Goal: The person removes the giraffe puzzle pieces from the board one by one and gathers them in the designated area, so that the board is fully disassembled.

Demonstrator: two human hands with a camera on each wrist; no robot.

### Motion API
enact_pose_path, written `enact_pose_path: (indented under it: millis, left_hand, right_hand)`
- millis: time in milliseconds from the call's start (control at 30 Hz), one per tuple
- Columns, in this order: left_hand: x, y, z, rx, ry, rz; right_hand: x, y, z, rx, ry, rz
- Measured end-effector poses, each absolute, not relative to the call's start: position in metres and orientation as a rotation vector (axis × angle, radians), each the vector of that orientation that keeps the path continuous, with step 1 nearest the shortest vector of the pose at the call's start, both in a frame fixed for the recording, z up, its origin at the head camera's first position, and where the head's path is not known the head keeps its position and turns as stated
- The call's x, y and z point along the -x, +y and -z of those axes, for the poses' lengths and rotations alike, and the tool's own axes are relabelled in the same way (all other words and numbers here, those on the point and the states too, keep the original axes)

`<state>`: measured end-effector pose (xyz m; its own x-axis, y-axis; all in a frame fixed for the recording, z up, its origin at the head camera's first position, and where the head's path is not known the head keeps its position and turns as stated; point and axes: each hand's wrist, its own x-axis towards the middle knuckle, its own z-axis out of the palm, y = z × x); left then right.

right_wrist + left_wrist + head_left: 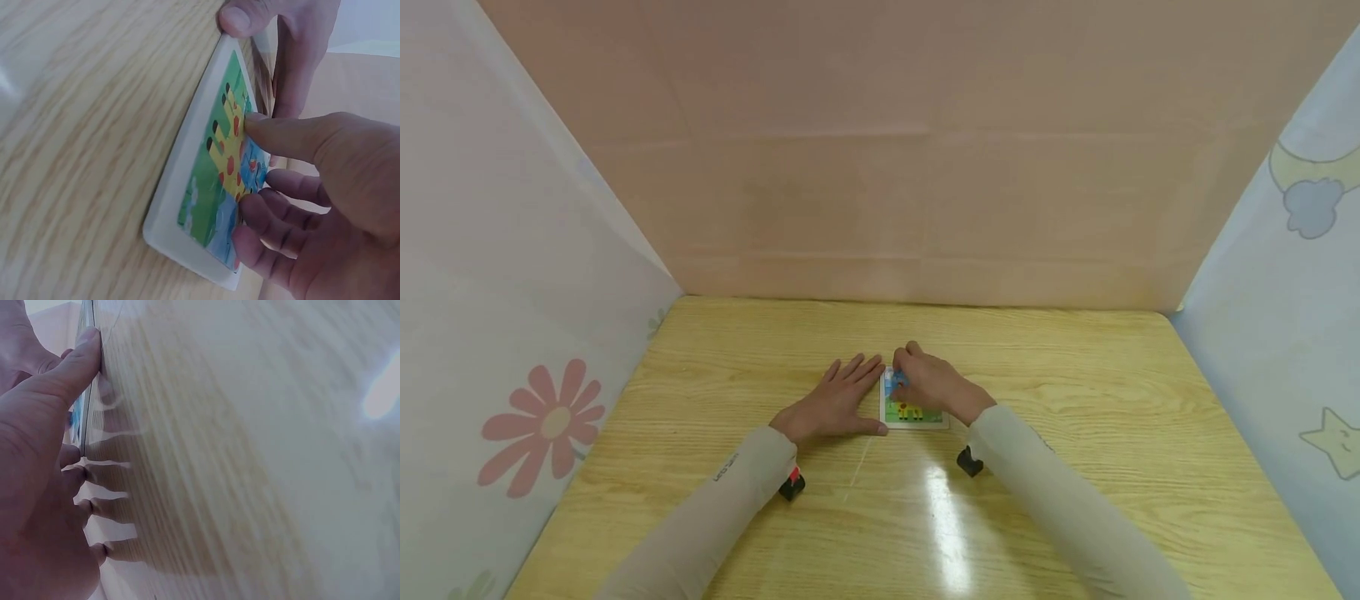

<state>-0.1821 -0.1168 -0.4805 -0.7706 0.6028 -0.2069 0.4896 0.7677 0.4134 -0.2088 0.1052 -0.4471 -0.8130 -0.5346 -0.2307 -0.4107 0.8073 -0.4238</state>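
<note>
A small white-framed picture puzzle board (169, 194) with a yellow giraffe on green lies flat on the wooden table. My left hand (838, 404) rests beside its left edge with fingers spread on the tabletop. The left thumb (84, 353) touches the board's near corner. Over the board, my right hand (936, 383) pinches a small blue puzzle piece (898, 382) between thumb and fingers. In the right wrist view the blue piece (253, 164) shows between the thumb and curled fingers, close over the picture. The right hand hides much of the board from above.
The wooden table (737, 342) runs back to a plain brownish wall (925, 183). White patterned panels stand at the left (550, 250) and right (1285, 333). A bright light reflection lies on the tabletop in front of the board.
</note>
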Motion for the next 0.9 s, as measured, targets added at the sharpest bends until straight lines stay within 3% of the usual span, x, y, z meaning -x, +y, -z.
enact_pose_path:
  millis: [667,900]
  left_hand:
    - [0.182,-0.117,0.479,-0.82,2.627,-0.509]
    - [0.18,-0.115,0.477,-0.826,2.623,-0.512]
  right_hand:
    - [0.207,0.106,0.463,0.853,2.695,0.627]
    - [0.205,0.108,0.457,0.788,2.65,0.778]
